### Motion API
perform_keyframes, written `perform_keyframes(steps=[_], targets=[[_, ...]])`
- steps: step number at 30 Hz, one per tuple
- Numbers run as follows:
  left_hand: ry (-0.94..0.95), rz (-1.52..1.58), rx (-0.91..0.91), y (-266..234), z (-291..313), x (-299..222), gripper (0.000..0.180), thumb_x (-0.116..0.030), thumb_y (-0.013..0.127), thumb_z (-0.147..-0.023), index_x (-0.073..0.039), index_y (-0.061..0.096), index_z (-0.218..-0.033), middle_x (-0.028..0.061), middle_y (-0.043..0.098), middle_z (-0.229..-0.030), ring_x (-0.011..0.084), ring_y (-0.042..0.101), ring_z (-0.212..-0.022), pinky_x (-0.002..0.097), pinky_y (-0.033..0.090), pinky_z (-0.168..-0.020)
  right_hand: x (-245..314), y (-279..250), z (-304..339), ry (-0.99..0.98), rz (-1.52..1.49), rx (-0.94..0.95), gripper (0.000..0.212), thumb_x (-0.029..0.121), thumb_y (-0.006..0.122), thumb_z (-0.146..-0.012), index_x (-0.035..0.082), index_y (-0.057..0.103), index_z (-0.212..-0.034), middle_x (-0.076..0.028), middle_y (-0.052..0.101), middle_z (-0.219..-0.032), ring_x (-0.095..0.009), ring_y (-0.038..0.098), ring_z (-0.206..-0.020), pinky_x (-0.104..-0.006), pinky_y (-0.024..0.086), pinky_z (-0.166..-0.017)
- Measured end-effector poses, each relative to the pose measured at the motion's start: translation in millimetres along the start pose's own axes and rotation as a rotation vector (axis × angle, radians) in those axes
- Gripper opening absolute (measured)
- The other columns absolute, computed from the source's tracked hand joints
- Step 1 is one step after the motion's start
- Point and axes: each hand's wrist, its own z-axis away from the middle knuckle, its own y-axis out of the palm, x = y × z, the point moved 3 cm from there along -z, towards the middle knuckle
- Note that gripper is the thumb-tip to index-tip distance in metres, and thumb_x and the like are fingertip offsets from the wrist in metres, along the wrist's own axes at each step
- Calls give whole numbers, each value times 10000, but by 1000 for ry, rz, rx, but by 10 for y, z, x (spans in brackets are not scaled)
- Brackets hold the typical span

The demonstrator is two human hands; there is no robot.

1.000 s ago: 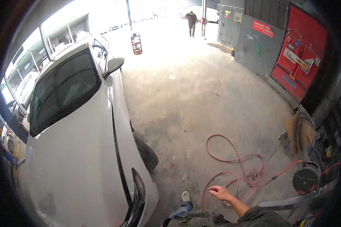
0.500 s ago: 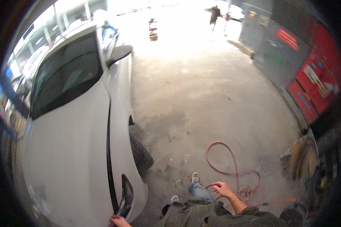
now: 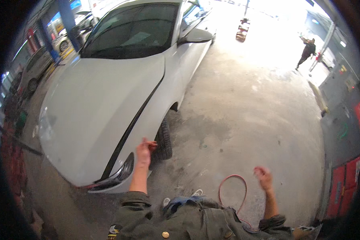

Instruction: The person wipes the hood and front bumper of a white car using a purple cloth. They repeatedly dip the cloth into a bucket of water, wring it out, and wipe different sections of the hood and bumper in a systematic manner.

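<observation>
My left hand (image 3: pixel 146 149) is raised over the front corner of a white car (image 3: pixel 96 100), close to the headlight (image 3: pixel 122 173) and the front tyre (image 3: pixel 164 140). Its fingers look apart and nothing shows in them, though the tips blur. Along the side of the bonnet (image 3: pixel 92 124), a wide dark gap (image 3: pixel 132 126) separates it from the fender. Out to the right, my right hand (image 3: pixel 264 177) hangs in the air above the concrete floor; motion smears its fingers. A red hose (image 3: pixel 246 188) loops on the floor between my feet and that hand.
Grey and red cabinets (image 3: pixel 342 188) line the right side. Far off at the bright doorway stands a person (image 3: pixel 307 52) in dark clothes, right of a striped post-like object (image 3: pixel 242 30). Blue lift posts (image 3: pixel 48 38) and another car (image 3: pixel 38 68) are at the left.
My left hand has left the bonnet's front edge and risen. My right hand has moved out to the right, away from the hose. The view has swung left, bringing more of the car in.
</observation>
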Motion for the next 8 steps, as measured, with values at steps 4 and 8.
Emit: perform_keyframes(steps=[4,8], targets=[[-30,-519,437,725,1021,152,157,-144,623,-975,-54,746,-1011,55,734,-956,146,681,-864,311,541,-787,2105,-802,-391,-673,-189,-200,255,148,649,-961,29,673,-1186,-92,702,-1036,-158,656,-886,-324,538,-822],[-309,-838,378,530,2258,601,304,-348,691,-928,-91,731,-1085,91,735,-1027,180,687,-906,333,532,-807,4139,-1165,113,-1628,127,-50,731,504,669,-884,78,456,-1439,-137,511,-1384,-269,496,-1208,-462,422,-998]])
